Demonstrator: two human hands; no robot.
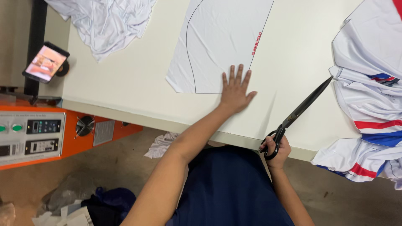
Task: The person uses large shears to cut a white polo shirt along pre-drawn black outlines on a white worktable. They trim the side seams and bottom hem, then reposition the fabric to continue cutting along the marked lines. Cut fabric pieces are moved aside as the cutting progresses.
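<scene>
Our left hand (235,93) lies open and flat, fingers spread, on the white fabric sheet (217,46) near the table's (125,79) near edge, pressing beside its printed outline. Our right hand (276,148) is closed around the handles of the black scissors (303,109), blades together and pointing far-right. Striped white garments (370,96) are heaped at the right.

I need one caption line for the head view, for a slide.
Left hand flat on white fabric; right hand holds black scissors over the table.

Left hand (235,90) flat, fingers spread, arm outstretched; right hand (276,150) curled closed, wrist low
</scene>
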